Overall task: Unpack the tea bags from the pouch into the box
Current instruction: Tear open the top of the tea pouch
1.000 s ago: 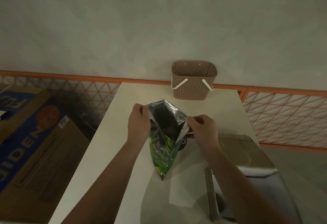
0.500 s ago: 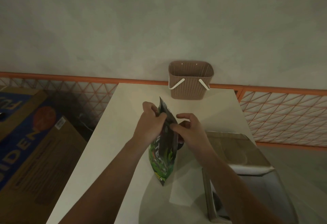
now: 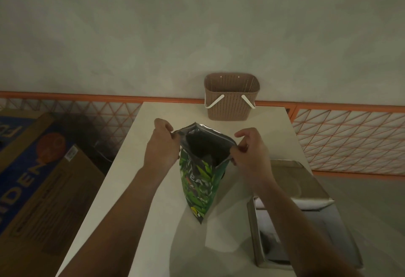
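Observation:
A green leaf-printed tea pouch (image 3: 200, 187) with a silver lining is held upright above the white table (image 3: 153, 189). My left hand (image 3: 161, 145) pinches the left corner of its top rim. My right hand (image 3: 252, 152) pinches the right corner. The mouth is spread wide and its inside is dark; no tea bags can be made out. A grey open box (image 3: 306, 228) with its lid flap up sits at the table's right front, under my right forearm.
A brown woven basket (image 3: 231, 97) with white handles stands at the table's far edge by the wall. A large cardboard carton (image 3: 32, 178) with blue print lies on the floor to the left. An orange lattice rail (image 3: 350, 136) runs behind.
Half a second ago the pouch mouth was pressed nearly flat between my hands. My hands have since moved apart and pulled the mouth wide open again.

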`<action>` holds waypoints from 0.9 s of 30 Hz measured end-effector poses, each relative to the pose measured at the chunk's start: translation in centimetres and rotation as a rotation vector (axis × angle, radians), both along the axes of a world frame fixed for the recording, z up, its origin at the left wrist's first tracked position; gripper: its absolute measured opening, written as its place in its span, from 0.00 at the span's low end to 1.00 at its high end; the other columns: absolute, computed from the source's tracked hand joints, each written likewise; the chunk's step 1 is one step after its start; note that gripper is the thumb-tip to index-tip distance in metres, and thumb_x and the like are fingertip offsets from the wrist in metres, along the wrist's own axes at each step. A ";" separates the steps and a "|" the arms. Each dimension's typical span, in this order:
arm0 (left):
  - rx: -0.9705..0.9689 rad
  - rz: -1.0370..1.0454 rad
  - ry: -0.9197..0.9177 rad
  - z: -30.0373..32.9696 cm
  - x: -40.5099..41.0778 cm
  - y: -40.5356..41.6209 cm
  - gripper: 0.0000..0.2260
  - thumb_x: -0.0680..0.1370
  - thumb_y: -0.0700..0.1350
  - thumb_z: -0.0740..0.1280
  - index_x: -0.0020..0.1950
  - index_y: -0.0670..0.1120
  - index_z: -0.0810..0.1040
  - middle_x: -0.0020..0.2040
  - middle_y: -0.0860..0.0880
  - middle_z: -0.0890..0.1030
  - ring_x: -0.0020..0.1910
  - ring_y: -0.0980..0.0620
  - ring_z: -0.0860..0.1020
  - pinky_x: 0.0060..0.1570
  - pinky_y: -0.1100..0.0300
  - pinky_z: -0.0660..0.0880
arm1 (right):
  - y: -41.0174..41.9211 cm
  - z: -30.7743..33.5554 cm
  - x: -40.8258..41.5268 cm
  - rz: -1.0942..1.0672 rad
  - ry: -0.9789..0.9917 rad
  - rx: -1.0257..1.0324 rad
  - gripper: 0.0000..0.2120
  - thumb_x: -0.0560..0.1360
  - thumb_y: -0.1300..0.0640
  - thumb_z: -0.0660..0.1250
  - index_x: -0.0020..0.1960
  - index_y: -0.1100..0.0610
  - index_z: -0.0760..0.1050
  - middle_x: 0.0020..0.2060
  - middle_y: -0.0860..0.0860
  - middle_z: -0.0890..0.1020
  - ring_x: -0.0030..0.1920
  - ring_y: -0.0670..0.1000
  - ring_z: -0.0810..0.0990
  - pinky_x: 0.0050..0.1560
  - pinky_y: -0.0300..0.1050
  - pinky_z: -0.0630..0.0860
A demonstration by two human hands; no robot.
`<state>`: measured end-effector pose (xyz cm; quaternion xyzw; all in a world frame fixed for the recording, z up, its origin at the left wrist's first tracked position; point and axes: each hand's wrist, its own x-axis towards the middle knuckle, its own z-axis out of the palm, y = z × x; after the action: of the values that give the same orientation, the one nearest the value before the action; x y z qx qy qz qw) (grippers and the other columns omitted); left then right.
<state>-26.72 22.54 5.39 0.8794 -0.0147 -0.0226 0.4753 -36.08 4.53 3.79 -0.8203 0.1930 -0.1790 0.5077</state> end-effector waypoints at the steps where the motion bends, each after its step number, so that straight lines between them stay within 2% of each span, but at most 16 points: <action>1: -0.010 -0.004 0.021 0.1 -0.3 -0.4 0.08 0.81 0.42 0.63 0.54 0.48 0.63 0.43 0.44 0.77 0.41 0.39 0.82 0.42 0.39 0.82 | 0.4 0.1 0.0 0.026 -0.003 0.018 0.15 0.74 0.64 0.67 0.54 0.47 0.69 0.37 0.54 0.79 0.38 0.53 0.81 0.38 0.44 0.82; 3: 0.002 -0.042 0.067 0.2 -1.0 -1.2 0.11 0.81 0.44 0.64 0.56 0.47 0.62 0.42 0.45 0.78 0.40 0.41 0.82 0.43 0.41 0.82 | 1.6 0.3 0.0 0.090 0.012 0.069 0.15 0.75 0.63 0.67 0.55 0.47 0.68 0.39 0.52 0.79 0.41 0.51 0.81 0.40 0.45 0.82; 5: 0.071 -0.114 0.121 0.3 -1.8 -2.0 0.16 0.78 0.44 0.67 0.57 0.46 0.60 0.44 0.45 0.78 0.40 0.46 0.80 0.37 0.51 0.78 | 2.6 0.3 -0.1 0.127 0.031 0.112 0.16 0.75 0.63 0.68 0.56 0.47 0.68 0.39 0.51 0.78 0.41 0.49 0.81 0.40 0.43 0.82; 7: 0.126 -0.182 0.148 0.3 -2.5 -2.5 0.21 0.76 0.41 0.70 0.56 0.46 0.57 0.44 0.46 0.76 0.40 0.50 0.79 0.32 0.63 0.70 | 3.1 0.3 0.0 0.139 0.062 0.122 0.18 0.74 0.63 0.69 0.57 0.47 0.68 0.37 0.52 0.78 0.40 0.50 0.81 0.40 0.44 0.82; 9: 0.151 -0.225 0.160 0.3 -2.7 -2.5 0.23 0.75 0.37 0.70 0.57 0.46 0.56 0.43 0.47 0.75 0.40 0.54 0.77 0.30 0.67 0.67 | 2.9 0.3 0.1 0.152 0.096 0.101 0.20 0.73 0.64 0.69 0.57 0.48 0.67 0.37 0.53 0.78 0.38 0.50 0.80 0.36 0.41 0.81; 13: 0.125 -0.139 0.096 1.2 -1.3 -0.5 0.23 0.74 0.31 0.67 0.60 0.46 0.58 0.42 0.47 0.74 0.39 0.52 0.77 0.31 0.64 0.68 | 0.7 0.6 0.0 0.064 0.076 0.094 0.21 0.72 0.69 0.67 0.59 0.50 0.68 0.35 0.54 0.78 0.35 0.51 0.79 0.32 0.38 0.77; 17: 0.095 -0.047 0.027 1.5 -0.3 0.7 0.21 0.74 0.29 0.66 0.58 0.45 0.61 0.39 0.47 0.72 0.37 0.51 0.74 0.30 0.62 0.66 | 0.2 0.5 -0.5 0.035 0.091 0.022 0.20 0.72 0.66 0.68 0.59 0.50 0.69 0.32 0.51 0.77 0.30 0.47 0.76 0.30 0.39 0.75; 22: 0.072 -0.108 0.028 0.7 -1.2 -0.9 0.19 0.77 0.37 0.70 0.59 0.46 0.62 0.40 0.47 0.74 0.36 0.51 0.76 0.33 0.61 0.70 | 0.9 0.8 -0.1 0.094 0.160 -0.047 0.10 0.74 0.56 0.70 0.54 0.51 0.72 0.36 0.48 0.77 0.33 0.46 0.76 0.29 0.36 0.69; 25: 0.118 -0.140 -0.050 0.4 -1.3 -1.2 0.12 0.81 0.40 0.65 0.58 0.46 0.62 0.40 0.48 0.74 0.36 0.50 0.77 0.33 0.61 0.72 | 0.8 1.1 0.1 0.073 0.146 -0.107 0.09 0.75 0.48 0.70 0.48 0.52 0.73 0.37 0.46 0.77 0.36 0.45 0.76 0.32 0.37 0.70; 27: 0.173 -0.151 -0.117 0.3 -1.1 -1.0 0.09 0.83 0.40 0.63 0.58 0.46 0.63 0.38 0.48 0.75 0.35 0.49 0.78 0.32 0.60 0.71 | 0.4 1.1 0.0 0.049 0.130 -0.137 0.08 0.77 0.49 0.68 0.48 0.53 0.73 0.37 0.44 0.76 0.36 0.45 0.76 0.32 0.34 0.70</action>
<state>-27.84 21.52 5.71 0.9134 -0.1065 -0.0079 0.3929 -36.06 4.92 4.92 -0.8674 0.1929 -0.1255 0.4412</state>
